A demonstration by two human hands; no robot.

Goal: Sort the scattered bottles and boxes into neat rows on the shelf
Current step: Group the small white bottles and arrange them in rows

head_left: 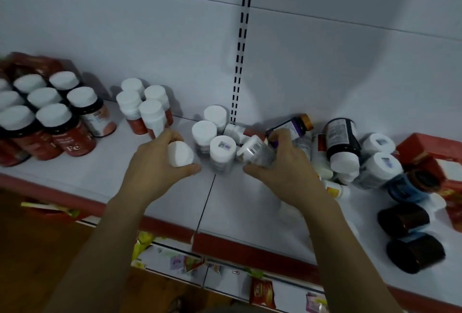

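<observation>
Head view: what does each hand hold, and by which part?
The left hand grips a white-capped bottle round its side; the right hand grips a barcoded bottle round its body.

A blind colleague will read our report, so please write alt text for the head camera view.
Two bare hands work at a white shelf: the left hand holds a white-capped bottle, the right hand grips a tilted bottle with a barcode label. Red-labelled bottles stand in rows at the left; a jumbled pile of bottles lies at the right.
</observation>
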